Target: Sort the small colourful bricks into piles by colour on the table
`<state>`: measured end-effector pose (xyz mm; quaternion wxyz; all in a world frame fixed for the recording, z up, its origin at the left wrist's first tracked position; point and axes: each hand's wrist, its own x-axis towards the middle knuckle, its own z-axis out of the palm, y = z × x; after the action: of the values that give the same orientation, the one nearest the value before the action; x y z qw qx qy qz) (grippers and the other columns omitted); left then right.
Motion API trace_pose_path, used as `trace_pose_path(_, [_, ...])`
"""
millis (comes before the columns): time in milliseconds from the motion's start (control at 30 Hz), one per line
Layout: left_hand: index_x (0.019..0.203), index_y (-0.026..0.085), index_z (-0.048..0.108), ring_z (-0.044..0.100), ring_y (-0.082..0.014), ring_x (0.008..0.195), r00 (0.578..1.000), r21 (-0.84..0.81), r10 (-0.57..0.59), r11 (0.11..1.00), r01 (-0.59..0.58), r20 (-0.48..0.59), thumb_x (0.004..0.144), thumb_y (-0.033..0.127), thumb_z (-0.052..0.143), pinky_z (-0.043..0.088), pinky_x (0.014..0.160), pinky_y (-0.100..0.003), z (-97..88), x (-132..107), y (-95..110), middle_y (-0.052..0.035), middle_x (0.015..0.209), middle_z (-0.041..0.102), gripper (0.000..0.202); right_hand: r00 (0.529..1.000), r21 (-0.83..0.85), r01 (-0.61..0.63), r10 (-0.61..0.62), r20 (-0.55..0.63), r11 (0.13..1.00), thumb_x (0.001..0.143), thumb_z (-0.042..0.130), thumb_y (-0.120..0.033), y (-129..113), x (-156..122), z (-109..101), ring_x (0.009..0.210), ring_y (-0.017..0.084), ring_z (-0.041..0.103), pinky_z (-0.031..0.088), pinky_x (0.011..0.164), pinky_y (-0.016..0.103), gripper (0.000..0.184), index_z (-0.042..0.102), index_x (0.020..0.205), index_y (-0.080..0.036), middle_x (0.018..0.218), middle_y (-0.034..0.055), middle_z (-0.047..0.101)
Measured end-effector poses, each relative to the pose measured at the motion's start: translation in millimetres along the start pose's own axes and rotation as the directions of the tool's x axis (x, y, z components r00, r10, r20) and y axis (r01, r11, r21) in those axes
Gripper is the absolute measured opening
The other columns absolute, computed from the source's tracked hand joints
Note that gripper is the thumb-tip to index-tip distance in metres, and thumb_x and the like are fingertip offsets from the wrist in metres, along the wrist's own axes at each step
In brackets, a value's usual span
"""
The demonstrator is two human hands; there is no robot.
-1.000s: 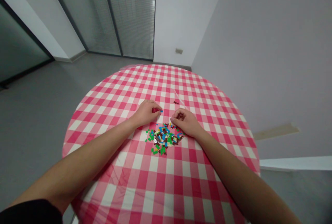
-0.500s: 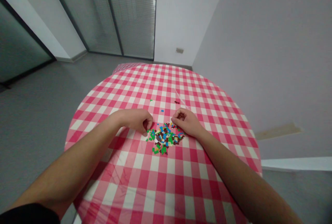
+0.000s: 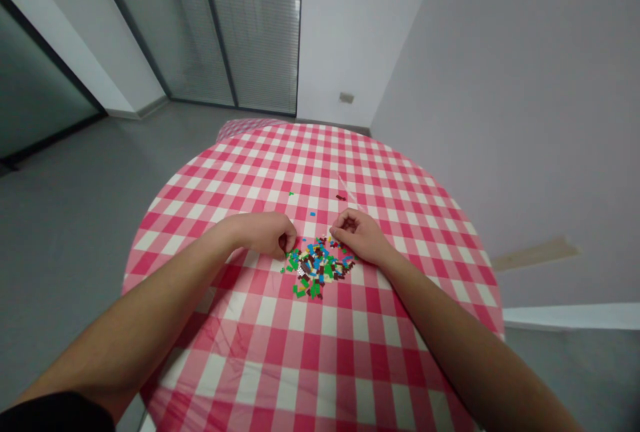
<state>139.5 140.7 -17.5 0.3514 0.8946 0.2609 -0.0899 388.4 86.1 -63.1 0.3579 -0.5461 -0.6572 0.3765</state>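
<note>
A pile of small toy building bricks (image 3: 320,265), mostly green, blue, dark brown and pale yellow, is heaped on the checked tablecloth. My left hand (image 3: 270,233) is at the pile's upper left edge, thumb and forefinger pinched together beside some green bricks (image 3: 293,259). Whether a brick is between those fingertips is too small to tell. On the opposite side, my right hand (image 3: 361,235) rests at the pile's upper right with curled fingers and the thumb against the forefinger. Anything inside that pinch is hidden.
Beyond the hands lie a loose blue brick (image 3: 313,214), a small green brick (image 3: 291,193) and a dark brown piece (image 3: 341,198). The round table (image 3: 295,359) has a red-and-white checked cloth. A wall (image 3: 525,119) stands on the right, and glass partitions (image 3: 255,32) are behind.
My left hand has shifted slightly to the right, its pinched fingertips closer to the green bricks. My right hand stays in nearly the same place and pose.
</note>
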Motion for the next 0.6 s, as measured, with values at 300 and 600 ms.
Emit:
trace_pose_path(300, [0.076,0.017,0.067,0.053,-0.0119,0.061,1.000,-0.051,0.028,0.998,-0.027,0.011,0.067,0.010,0.061,0.038,0.057,-0.021,1.0,-0.2,-0.6,0.0025,0.068,0.063,0.013,1.000,-0.012,0.000,0.000,0.001,1.000,0.077,0.068,-0.032,0.5,0.5,-0.2,0.057,0.012,0.054,0.041,0.052,0.025,0.017,0.056,0.076,-0.019,0.067,0.0006,0.062])
trace_pose_path(600, [0.071,0.017,0.065,0.055,-0.0117,0.061,0.999,-0.096,0.031,0.995,-0.031,-0.008,0.067,0.014,0.059,0.038,0.057,-0.022,1.8,3.9,-0.6,0.0017,0.066,0.063,0.008,1.000,-0.002,0.018,-0.018,-0.005,1.000,0.076,0.068,-0.033,2.3,1.0,0.5,0.057,0.012,0.054,0.041,0.052,0.024,0.018,0.056,0.076,-0.019,0.067,0.0007,0.062])
